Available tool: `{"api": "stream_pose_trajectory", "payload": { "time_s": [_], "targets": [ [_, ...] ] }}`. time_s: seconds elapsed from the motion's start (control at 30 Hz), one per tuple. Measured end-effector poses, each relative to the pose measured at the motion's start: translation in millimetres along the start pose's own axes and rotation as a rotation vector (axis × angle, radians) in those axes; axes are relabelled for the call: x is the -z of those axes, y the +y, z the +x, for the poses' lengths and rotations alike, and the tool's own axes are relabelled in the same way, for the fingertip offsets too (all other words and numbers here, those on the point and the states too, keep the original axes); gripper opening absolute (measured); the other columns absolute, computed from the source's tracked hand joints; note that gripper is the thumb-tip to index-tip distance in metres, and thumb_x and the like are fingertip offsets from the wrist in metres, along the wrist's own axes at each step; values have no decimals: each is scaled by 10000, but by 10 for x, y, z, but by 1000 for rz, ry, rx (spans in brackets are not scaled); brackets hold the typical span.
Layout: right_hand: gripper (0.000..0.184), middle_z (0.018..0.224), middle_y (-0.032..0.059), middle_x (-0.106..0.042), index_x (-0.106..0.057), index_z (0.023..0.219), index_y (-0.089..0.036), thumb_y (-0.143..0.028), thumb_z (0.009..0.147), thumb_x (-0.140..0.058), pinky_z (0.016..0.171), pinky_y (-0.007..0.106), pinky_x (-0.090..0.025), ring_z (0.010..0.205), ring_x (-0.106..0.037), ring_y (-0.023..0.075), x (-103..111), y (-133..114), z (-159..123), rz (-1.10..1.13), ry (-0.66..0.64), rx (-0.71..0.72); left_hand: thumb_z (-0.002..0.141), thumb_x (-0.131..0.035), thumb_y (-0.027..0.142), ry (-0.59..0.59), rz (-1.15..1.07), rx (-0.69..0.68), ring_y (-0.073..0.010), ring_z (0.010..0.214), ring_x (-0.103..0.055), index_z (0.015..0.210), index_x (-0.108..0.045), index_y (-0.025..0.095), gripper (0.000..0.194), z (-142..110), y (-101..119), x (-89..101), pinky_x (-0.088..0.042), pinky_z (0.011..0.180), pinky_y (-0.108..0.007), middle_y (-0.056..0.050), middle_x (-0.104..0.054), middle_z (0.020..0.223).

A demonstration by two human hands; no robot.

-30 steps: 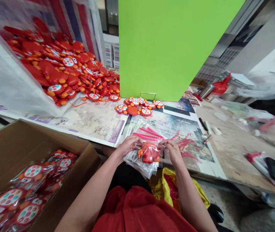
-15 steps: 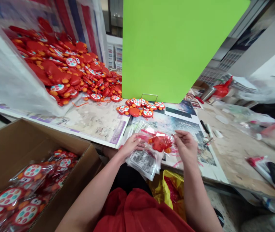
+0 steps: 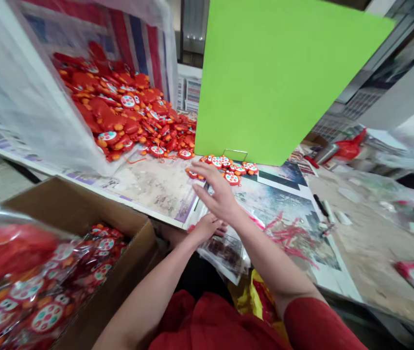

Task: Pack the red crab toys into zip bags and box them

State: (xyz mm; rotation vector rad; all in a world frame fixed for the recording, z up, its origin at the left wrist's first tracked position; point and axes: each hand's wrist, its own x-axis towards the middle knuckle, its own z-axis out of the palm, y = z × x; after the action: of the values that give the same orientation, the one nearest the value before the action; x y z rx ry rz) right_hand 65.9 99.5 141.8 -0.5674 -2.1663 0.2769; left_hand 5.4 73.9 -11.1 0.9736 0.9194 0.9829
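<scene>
At the near table edge, the left hand (image 3: 207, 227) lies flat on a stack of clear plastic bags (image 3: 227, 250), fingers spread rather than gripping, pinning the slippery sleeves so they stay put. The right hand (image 3: 217, 192) stretches forward, fingers apart and holding nothing, hovering just short of a small cluster of red crab toys (image 3: 229, 167) below the green board (image 3: 283, 78). Bagged toys fill the cardboard box (image 3: 83, 214) to the left, within easy reach.

Right hand (image 3: 217, 193): released the bagged toy, now stretched far toward the small toy cluster (image 3: 229, 167), fingers spread. Bagged toy (image 3: 8, 250): gone from the hands, now blurred at near left over the cardboard box (image 3: 79, 211).
</scene>
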Motion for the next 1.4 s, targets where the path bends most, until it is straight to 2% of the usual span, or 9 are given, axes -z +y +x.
{"api": "stream_pose_trajectory", "payload": {
  "time_s": [0.17, 0.3, 0.5, 0.63, 0.77, 0.9, 1.0, 1.17, 1.4],
  "targets": [
    [609, 1551, 180, -307, -406, 1454, -163, -361, 898, -554, 1148, 546, -275, 1436, -275, 343, -145, 1545, -34, -330, -124, -453, 855, -627, 250, -18, -14, 13, -132, 729, -673, 992, -578, 139, 183, -54, -24, -32, -557, 639, -257, -53, -651, 873],
    [648, 1516, 161, -376, -375, 1475, -226, -391, 879, -566, 1061, 609, -323, 1376, -342, 392, -16, 2060, -476, -557, -361, -847, 798, -668, 210, -35, 188, -39, -133, 702, -655, 1017, -612, 142, 236, -84, -32, -27, -535, 654, -259, -37, -650, 834],
    [488, 1296, 206, -540, -563, 1243, -154, -461, 866, -608, 1091, 558, -244, 1242, -454, 365, 181, 1966, -1056, -879, -310, -733, 789, -661, 130, -63, 860, -337, -149, 845, -635, 987, -653, 160, 200, -133, 1, -118, -513, 807, -289, -70, -623, 1103],
    [451, 1226, 197, -574, -531, 1187, -138, -455, 871, -590, 959, 444, -405, 1151, -526, 332, 364, 1922, -1258, -823, -271, -775, 880, -616, 236, -86, 1307, -418, -211, 971, -601, 1015, -622, 183, 145, -144, 79, -239, -491, 852, -330, -80, -591, 1100],
    [463, 1111, 173, -641, -472, 1254, -145, -398, 875, -559, 751, 335, -462, 922, -632, 286, 573, 1857, -1394, -750, -314, -774, 918, -569, 277, -31, 1488, -370, -218, 925, -603, 1037, -588, 192, 147, -113, 129, -295, -487, 780, -329, -87, -577, 1107],
    [565, 1101, 164, -660, -431, 1340, -161, -346, 825, -572, 724, 339, -464, 875, -647, 286, 770, 1768, -1556, -665, -286, -737, 938, -531, 286, 2, 1536, -395, -242, 971, -589, 1049, -585, 199, 151, -50, 100, -285, -472, 806, -362, -81, -587, 1111],
    [593, 1033, 132, -672, -459, 1319, -154, -322, 763, -581, 736, 362, -479, 834, -641, 271, 881, 1667, -1736, -522, -113, -796, 948, -509, 285, 15, 1556, -416, -263, 1003, -571, 1040, -600, 189, 161, 7, 76, -273, -445, 867, -417, -81, -611, 1074],
    [559, 986, 71, -670, -533, 1205, -159, -353, 694, -653, 758, 379, -520, 813, -621, 222, 868, 1273, -2006, -103, 394, -909, 954, -506, 285, 15, 1559, -597, -254, 1002, -528, 961, -612, 173, 154, 29, 30, -224, -409, 900, -414, -77, -624, 1001],
    [587, 1124, 75, -663, -586, 1205, -197, -415, 691, -770, 915, 427, -519, 976, -639, 225, 733, 663, -2113, 268, 654, -903, 985, -441, 313, -9, 1443, -712, -213, 933, -521, 896, -577, 166, 220, -8, -78, -133, -436, 888, -354, -69, -609, 936]
  ]
}}
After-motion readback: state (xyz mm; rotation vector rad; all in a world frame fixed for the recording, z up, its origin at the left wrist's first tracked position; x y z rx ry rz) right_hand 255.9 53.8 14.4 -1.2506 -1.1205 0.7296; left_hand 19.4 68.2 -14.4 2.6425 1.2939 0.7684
